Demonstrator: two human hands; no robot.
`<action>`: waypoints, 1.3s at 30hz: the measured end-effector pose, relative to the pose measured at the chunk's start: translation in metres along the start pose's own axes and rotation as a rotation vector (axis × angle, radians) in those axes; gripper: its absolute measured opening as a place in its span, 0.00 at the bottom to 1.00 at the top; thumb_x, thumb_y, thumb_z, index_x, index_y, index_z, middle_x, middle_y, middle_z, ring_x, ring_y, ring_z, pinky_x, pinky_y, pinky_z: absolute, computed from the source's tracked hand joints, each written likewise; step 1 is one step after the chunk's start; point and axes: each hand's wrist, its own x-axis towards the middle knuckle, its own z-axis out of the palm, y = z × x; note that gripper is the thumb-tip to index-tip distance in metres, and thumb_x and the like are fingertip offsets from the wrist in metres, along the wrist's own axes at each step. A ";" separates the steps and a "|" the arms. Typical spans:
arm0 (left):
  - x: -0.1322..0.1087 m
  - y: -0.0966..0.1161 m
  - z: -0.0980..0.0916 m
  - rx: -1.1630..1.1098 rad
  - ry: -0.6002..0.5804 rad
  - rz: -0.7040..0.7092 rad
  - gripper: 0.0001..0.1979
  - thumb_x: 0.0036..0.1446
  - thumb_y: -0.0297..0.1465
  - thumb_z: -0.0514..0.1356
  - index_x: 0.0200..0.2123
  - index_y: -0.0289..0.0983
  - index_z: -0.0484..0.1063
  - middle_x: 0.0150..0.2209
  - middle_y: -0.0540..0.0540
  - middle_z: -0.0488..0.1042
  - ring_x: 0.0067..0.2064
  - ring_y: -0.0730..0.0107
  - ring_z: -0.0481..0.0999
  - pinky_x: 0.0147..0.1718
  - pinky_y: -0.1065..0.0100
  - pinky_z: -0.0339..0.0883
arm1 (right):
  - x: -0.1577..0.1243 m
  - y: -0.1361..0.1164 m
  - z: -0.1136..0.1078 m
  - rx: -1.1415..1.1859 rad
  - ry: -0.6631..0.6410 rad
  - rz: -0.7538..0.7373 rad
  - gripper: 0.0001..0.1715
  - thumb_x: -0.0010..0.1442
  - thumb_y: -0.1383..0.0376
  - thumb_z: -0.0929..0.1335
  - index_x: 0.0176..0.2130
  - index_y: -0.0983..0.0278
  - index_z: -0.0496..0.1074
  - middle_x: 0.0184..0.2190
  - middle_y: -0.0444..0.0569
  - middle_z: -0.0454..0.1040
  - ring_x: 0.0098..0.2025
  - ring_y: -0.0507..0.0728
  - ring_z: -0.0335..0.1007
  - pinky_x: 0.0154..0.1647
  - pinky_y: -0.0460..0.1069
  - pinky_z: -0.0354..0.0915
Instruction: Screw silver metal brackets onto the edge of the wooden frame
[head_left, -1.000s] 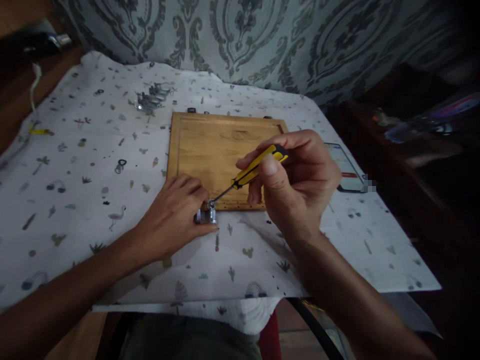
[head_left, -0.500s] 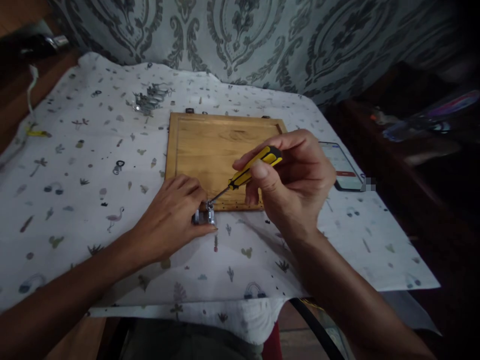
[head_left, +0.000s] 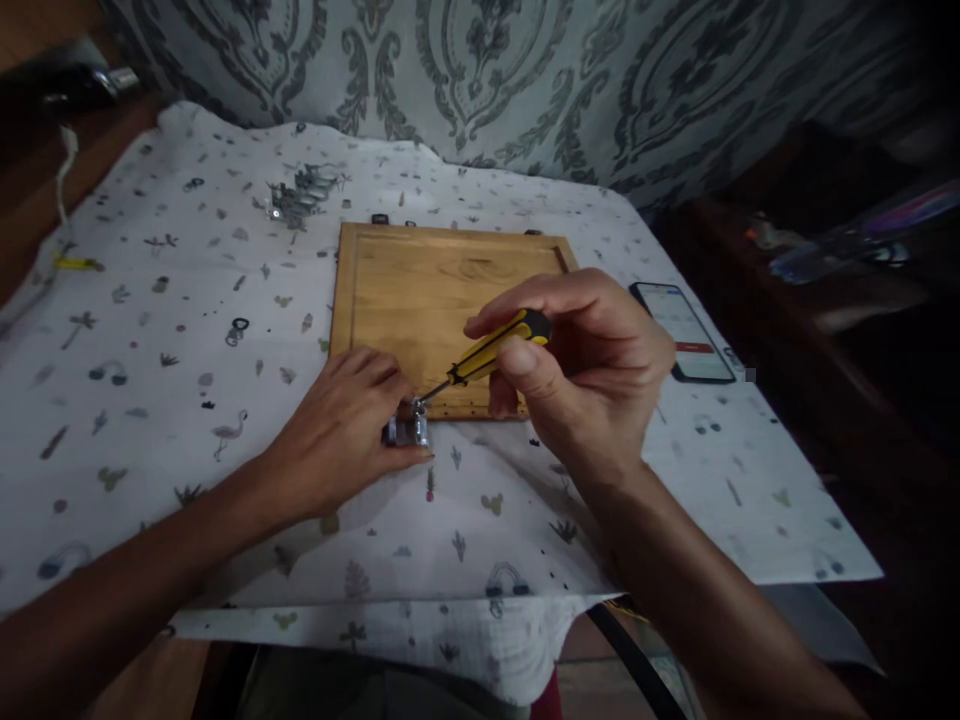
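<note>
A wooden panel [head_left: 420, 290] with a raised border lies on the patterned cloth. At its near left edge is a shiny metal piece [head_left: 412, 428], which looks like a latch or hinge. My left hand [head_left: 349, 425] is closed around that piece, thumb below it and fingers above on the board. Between the thumb and fingers of my right hand [head_left: 585, 370] is a yellow and black screwdriver [head_left: 487, 352]. Its shaft slants down to the left, and the tip meets the top of the metal piece. Whether a screw sits under the tip is too small to tell.
A heap of metal hardware [head_left: 304, 195] lies at the back left of the cloth [head_left: 225, 530]. To the right rests a phone [head_left: 686, 335] with a lit screen. A patterned wall covering [head_left: 517, 80] rises behind the table. A white cord [head_left: 64, 190] hangs at the far left.
My right hand and the screwdriver handle have shifted slightly down and the handle has turned a little. My left hand stays on the metal piece.
</note>
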 end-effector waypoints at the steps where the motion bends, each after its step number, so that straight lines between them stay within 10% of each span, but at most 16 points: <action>1: 0.000 0.000 0.000 -0.001 -0.001 -0.001 0.18 0.52 0.40 0.73 0.35 0.34 0.73 0.40 0.43 0.74 0.47 0.50 0.71 0.47 0.51 0.68 | -0.001 0.000 0.001 0.001 0.020 -0.010 0.13 0.57 0.54 0.78 0.33 0.58 0.76 0.30 0.40 0.78 0.16 0.46 0.66 0.10 0.42 0.62; 39: 0.000 0.000 0.000 0.023 -0.019 -0.006 0.19 0.52 0.43 0.72 0.36 0.34 0.73 0.40 0.42 0.74 0.47 0.50 0.71 0.47 0.51 0.68 | -0.002 0.006 0.006 0.040 0.170 0.003 0.15 0.59 0.53 0.76 0.33 0.57 0.70 0.27 0.38 0.76 0.11 0.44 0.56 0.06 0.43 0.56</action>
